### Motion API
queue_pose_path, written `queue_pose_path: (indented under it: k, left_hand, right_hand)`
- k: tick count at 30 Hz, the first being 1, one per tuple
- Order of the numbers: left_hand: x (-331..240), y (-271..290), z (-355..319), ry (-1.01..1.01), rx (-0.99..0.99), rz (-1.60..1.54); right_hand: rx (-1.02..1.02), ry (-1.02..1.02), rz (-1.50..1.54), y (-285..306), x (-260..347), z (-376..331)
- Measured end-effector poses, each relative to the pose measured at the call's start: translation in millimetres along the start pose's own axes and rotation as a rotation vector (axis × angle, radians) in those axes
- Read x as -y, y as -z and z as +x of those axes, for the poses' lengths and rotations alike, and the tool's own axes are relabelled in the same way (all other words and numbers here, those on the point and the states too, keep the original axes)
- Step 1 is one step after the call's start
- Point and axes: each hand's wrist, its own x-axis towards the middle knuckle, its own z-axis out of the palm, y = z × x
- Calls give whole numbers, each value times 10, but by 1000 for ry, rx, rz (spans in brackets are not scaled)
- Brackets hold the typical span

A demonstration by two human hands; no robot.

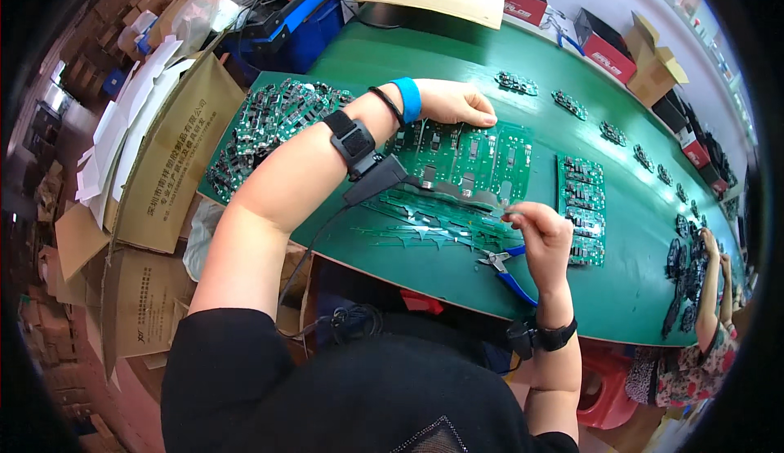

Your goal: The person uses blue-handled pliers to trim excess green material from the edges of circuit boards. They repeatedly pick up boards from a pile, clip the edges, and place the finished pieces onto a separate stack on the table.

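A green circuit board panel point(472, 159) with several dark components is tilted up over the bench. My left hand point(459, 103) is closed on its far edge, thumb lying along the board. At the near right corner, my right hand point(545, 239) pinches a thin edge strip point(469, 197) that runs along the panel's near side. Whether the strip is still joined along its whole length I cannot tell. Beneath lie several loose green strips point(425, 226). Just below my right hand rest cutting pliers point(513, 283) with blue handles, jaws apart.
Small populated boards point(282, 122) are heaped at left. More panels point(581, 208) lie to the right on the green bench point(392, 53). Small board stacks point(612, 133) line the far side. A co-worker's hands point(712, 249) handle dark parts at far right. Cardboard boxes point(167, 159) stand left.
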Motion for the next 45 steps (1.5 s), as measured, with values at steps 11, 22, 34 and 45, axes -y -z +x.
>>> queue_pose_path:
  k: [11,22,34,45]
  left_hand:
    - [-19,-25,-54,-94,-77,-108]
    - [-209,0,-604,-10,-112,154]
    - [258,52,-388,-94,-332,226]
    - [600,518,7,281,-434,171]
  right_hand:
    - [-21,662,-816,3,372,267]
    - [-73,198,-232,-228,91,725]
    - [-51,158,-312,-297,-97,945]
    - [112,-164,-424,-409,-570,1472]
